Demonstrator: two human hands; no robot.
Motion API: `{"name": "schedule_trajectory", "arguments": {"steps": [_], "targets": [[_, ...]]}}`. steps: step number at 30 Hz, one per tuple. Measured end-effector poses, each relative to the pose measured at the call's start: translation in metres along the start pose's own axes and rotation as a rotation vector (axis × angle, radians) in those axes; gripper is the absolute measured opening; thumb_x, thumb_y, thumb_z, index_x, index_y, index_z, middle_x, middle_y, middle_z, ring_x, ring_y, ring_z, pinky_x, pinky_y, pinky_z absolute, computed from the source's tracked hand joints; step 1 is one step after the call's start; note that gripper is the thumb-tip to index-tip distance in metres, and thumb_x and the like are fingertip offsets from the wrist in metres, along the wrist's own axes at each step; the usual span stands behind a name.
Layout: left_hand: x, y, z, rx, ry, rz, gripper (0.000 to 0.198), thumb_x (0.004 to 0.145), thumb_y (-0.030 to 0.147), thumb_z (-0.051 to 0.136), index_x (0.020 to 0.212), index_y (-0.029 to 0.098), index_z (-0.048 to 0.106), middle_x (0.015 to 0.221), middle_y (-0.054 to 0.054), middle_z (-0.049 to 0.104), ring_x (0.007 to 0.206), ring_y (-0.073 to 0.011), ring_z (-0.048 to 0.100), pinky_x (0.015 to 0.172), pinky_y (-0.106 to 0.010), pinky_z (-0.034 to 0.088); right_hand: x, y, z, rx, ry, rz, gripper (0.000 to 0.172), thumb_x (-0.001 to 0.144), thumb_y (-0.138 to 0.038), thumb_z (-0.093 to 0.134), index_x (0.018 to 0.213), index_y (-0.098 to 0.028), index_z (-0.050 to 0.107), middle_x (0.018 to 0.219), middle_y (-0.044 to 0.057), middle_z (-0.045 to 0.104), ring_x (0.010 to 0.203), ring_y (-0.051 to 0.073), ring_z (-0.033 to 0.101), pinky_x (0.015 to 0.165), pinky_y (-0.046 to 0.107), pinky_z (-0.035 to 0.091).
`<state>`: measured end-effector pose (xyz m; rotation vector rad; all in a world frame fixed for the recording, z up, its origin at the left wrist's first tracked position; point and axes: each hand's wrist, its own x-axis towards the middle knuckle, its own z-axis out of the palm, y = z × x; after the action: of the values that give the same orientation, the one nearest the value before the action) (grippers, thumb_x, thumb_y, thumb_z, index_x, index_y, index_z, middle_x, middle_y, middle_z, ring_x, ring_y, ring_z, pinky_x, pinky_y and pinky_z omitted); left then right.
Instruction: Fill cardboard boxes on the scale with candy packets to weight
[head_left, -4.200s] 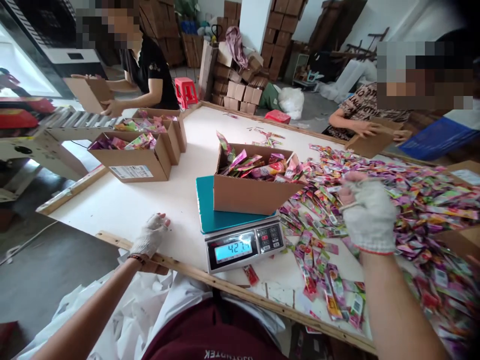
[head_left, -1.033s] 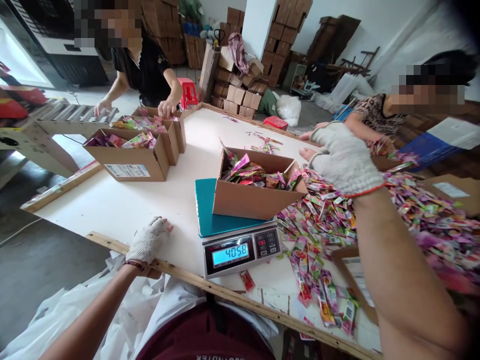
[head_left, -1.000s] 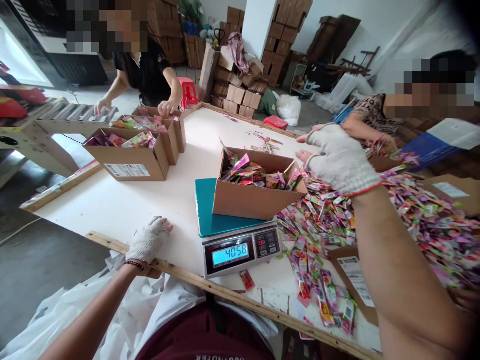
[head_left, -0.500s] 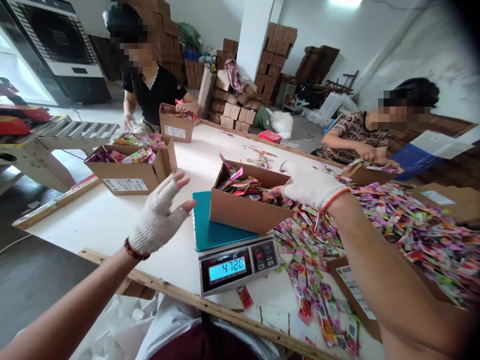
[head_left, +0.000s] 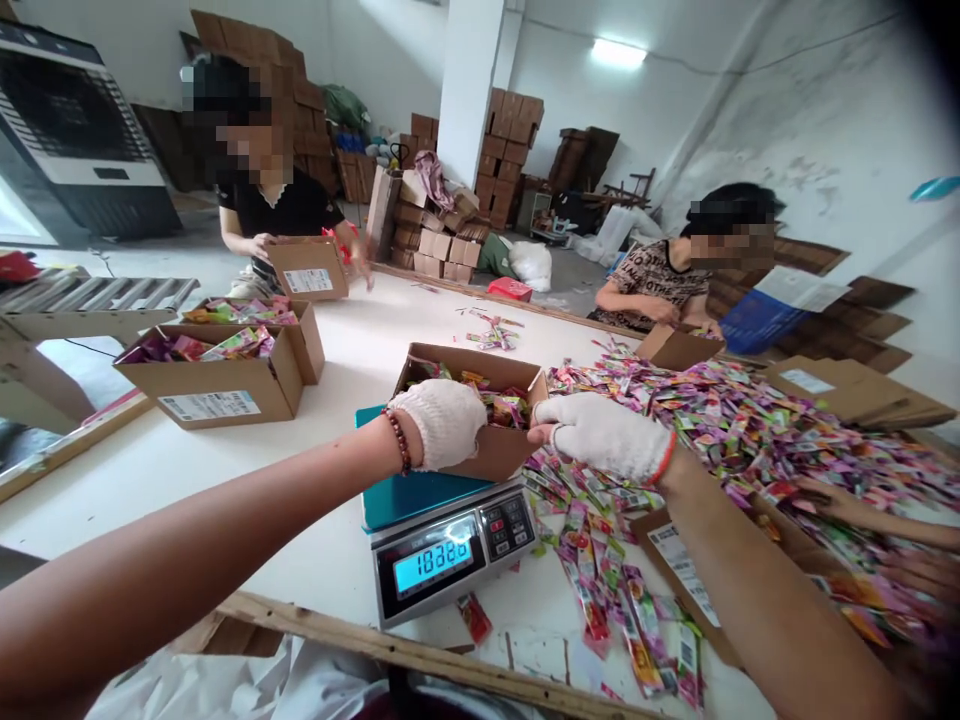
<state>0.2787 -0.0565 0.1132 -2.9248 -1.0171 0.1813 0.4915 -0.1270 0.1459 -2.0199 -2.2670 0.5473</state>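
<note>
An open cardboard box (head_left: 499,455) filled with small colourful packets (head_left: 510,408) stands on the teal plate (head_left: 420,497) of a digital scale (head_left: 455,560). My left hand (head_left: 442,425), in a white fingerless glove, lies over the box's near rim, knuckles bent and fingertips hidden, so what it grips cannot be made out. At the box's right end, my right hand (head_left: 611,435), gloved likewise, holds the edge between thumb and fingers. The scale's lit display (head_left: 433,565) shows blurred digits.
A big heap of packets (head_left: 750,430) covers the table's right side, a person's bare hand (head_left: 832,500) in it. Filled boxes (head_left: 217,380) stand at left. Two co-workers handle boxes (head_left: 311,268) across the table (head_left: 300,520). A flat carton (head_left: 682,570) lies near my right forearm.
My left hand has moved right, from the air beside the scale onto the box. My right hand has shifted to the box's right edge. The display reading has risen. The view has turned.
</note>
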Motion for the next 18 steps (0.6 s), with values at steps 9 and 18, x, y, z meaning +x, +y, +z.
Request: {"name": "schedule_trajectory", "arguments": {"steps": [9, 18], "targets": [[-0.028, 0.028, 0.003, 0.034, -0.012, -0.051, 0.036, 0.097, 0.031, 0.053, 0.116, 0.015, 0.078, 0.130, -0.023, 0.068, 0.110, -0.0369, 0.071, 0.087, -0.048, 0.062, -0.047, 0.008, -0.018, 0.467, 0.397, -0.013, 0.032, 0.092, -0.050, 0.064, 0.081, -0.021, 0.069, 0.071, 0.005, 0.068, 0.061, 0.017, 0.060, 0.054, 0.029, 0.046], [-0.064, -0.004, 0.025, 0.029, 0.116, -0.111, 0.036, 0.097, 0.024, 0.050, 0.122, 0.017, 0.076, 0.126, -0.017, 0.073, 0.108, -0.0286, 0.073, 0.095, -0.042, 0.062, -0.030, 0.073, -0.043, 0.009, 0.867, 0.201, 0.049, 0.094, -0.038, 0.058, 0.137, -0.016, 0.064, 0.107, 0.015, 0.076, 0.087, 0.028, 0.070, 0.083, 0.041, 0.055]]}}
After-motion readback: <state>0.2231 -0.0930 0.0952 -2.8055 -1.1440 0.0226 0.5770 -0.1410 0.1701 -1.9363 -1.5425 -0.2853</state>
